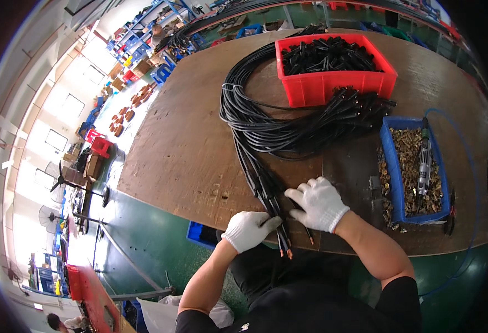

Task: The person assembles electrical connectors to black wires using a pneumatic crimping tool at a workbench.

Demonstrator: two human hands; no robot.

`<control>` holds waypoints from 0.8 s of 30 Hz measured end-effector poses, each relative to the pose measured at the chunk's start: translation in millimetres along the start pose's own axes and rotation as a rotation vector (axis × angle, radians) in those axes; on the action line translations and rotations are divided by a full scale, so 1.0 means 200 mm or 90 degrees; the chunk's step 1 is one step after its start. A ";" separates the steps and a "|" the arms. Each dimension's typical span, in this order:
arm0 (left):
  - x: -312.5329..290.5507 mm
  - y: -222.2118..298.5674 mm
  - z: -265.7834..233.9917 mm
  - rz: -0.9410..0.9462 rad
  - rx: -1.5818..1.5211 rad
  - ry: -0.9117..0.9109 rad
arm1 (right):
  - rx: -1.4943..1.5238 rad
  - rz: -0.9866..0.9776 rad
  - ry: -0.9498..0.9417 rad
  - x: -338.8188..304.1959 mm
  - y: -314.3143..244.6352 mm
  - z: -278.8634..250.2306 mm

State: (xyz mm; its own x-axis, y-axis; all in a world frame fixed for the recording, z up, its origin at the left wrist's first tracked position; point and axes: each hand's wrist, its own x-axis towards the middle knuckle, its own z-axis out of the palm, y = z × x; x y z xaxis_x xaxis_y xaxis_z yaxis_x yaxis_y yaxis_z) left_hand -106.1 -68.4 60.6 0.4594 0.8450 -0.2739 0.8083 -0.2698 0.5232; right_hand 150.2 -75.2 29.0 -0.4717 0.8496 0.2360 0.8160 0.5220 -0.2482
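A thick bundle of black cables (255,130) lies coiled on the wooden table, its stripped copper ends (286,253) reaching over the near edge. White-gloved, my left hand (249,230) is closed on the cables near those ends, its thumb lying toward them. To the right, my right hand (320,204), also gloved, rests with thumb and fingers apart. A single cable with a copper end (312,240) runs beneath its fingertips, split off from the bundle. Part of the left fingers is hidden behind the glove.
A red bin (316,87) full of short black pieces stands at the far side. More cable ends (355,105) lie against it. At right, a blue tray (391,166) holds small brass-coloured parts, with a grey hand tool (424,166) on top and a blue hose (473,183) curving beside it.
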 end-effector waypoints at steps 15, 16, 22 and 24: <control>0.62 0.00 -0.12 0.633 0.099 0.115 | 0.356 0.260 -0.051 0.09 0.01 -0.27; 0.61 0.02 -0.15 0.611 0.107 0.111 | 0.328 0.244 -0.017 0.07 0.05 -0.26; 0.56 0.06 -0.26 0.539 0.092 0.141 | 0.228 0.209 0.027 -0.12 0.11 -0.29; 0.56 0.06 -0.26 0.539 0.096 0.142 | 0.148 0.207 0.100 -0.18 0.11 -0.23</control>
State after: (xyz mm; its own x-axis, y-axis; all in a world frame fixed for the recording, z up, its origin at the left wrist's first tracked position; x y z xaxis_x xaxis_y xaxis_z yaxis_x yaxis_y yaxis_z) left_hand -64.1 47.2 77.0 0.8555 0.4003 0.3286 0.2767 -0.8896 0.3633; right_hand 200.8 -97.8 58.9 -0.1305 0.9603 0.2466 0.8080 0.2472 -0.5348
